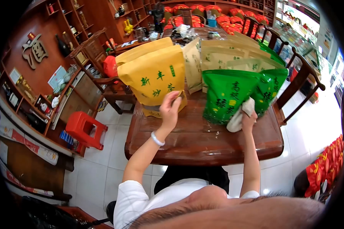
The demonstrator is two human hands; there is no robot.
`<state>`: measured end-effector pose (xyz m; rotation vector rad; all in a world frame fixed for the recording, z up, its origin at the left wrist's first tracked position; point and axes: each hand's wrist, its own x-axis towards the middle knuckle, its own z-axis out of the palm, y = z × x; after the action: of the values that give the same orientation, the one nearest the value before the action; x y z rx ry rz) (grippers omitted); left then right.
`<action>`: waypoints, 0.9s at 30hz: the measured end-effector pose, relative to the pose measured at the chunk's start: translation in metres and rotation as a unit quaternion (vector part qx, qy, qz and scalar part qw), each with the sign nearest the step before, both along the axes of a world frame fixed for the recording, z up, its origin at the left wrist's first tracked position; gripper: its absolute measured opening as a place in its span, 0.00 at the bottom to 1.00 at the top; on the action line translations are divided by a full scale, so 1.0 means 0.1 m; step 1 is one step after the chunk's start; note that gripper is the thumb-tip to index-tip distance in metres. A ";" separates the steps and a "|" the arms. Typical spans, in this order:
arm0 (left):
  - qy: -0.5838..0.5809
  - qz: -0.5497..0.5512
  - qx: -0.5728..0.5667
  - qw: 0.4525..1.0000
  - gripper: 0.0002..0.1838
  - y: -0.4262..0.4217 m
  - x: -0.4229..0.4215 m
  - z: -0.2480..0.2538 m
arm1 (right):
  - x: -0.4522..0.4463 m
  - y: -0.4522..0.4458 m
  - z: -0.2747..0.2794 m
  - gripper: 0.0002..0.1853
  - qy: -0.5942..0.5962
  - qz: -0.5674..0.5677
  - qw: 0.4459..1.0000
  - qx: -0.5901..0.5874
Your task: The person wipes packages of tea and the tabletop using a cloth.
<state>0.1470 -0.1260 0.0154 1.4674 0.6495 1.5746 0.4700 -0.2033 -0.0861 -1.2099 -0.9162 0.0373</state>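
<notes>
My left hand (169, 110) is at the lower right side of a yellow tea bag (151, 74), its fingers curled in and pinching near the bag's edge. The bag stands upright, with dark green characters on its front; another yellow bag (143, 49) stands behind it. My right hand (249, 119) is closed round a white cloth (237, 119), which hangs against the lower front of a shiny green tea bag (229, 93). A second green bag (269, 89) stands just to the right.
Several beige paper bags (219, 57) stand behind the green ones on the dark wooden table (179, 143). Wooden chairs (300, 72) line the right side. A red stool (86, 129) is on the floor at left, by shelves. Red-wrapped goods (233, 24) fill the back.
</notes>
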 end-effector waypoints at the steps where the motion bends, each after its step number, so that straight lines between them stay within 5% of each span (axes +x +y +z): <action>1: -0.003 0.068 0.070 0.995 0.12 0.03 -0.19 0.01 | 0.02 -0.05 0.05 0.14 -0.009 -0.006 1.000 -0.001; 2: -0.006 0.133 0.137 0.982 0.12 0.07 -0.39 0.02 | 0.03 -0.11 0.11 0.15 -0.018 -0.013 1.000 -0.003; 6: -0.051 0.282 0.081 0.955 0.18 0.47 -1.08 -0.02 | -0.12 -0.30 0.40 0.13 -0.025 -0.114 0.993 0.035; 8: -0.078 0.258 0.013 0.963 0.18 0.56 -1.16 0.02 | -0.11 -0.36 0.40 0.15 -0.045 -0.114 0.992 0.044; 10: -0.079 0.120 -0.063 0.988 0.18 0.68 -1.22 -0.06 | -0.69 -0.53 0.95 0.16 -0.031 -0.118 0.988 0.095; 12: -0.100 0.020 -0.105 0.989 0.19 0.88 -1.33 -0.23 | -1.06 -0.46 1.05 0.23 -0.322 -0.123 0.938 -0.036; 15: -0.149 -0.020 -0.114 0.982 0.19 0.86 -1.27 -0.17 | -1.66 -0.20 1.06 0.37 -0.231 0.250 0.925 -0.170; 18: -0.144 0.000 -0.090 0.985 0.18 0.78 -1.24 -0.03 | -1.87 0.33 1.07 0.36 -0.163 0.306 0.909 -0.232; 22: -0.153 -0.046 -0.048 0.986 0.17 0.75 -1.31 0.22 | -2.20 0.77 1.77 0.29 -0.296 0.186 0.934 -0.071; 27: -0.201 0.007 -0.019 0.979 0.13 0.81 -1.18 0.33 | -3.03 0.88 2.15 0.27 -0.463 0.144 0.874 0.048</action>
<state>0.0291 -0.0445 0.0482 1.0719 0.4495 1.7912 0.1672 -0.1149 0.1284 -0.9642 -1.9109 -0.3793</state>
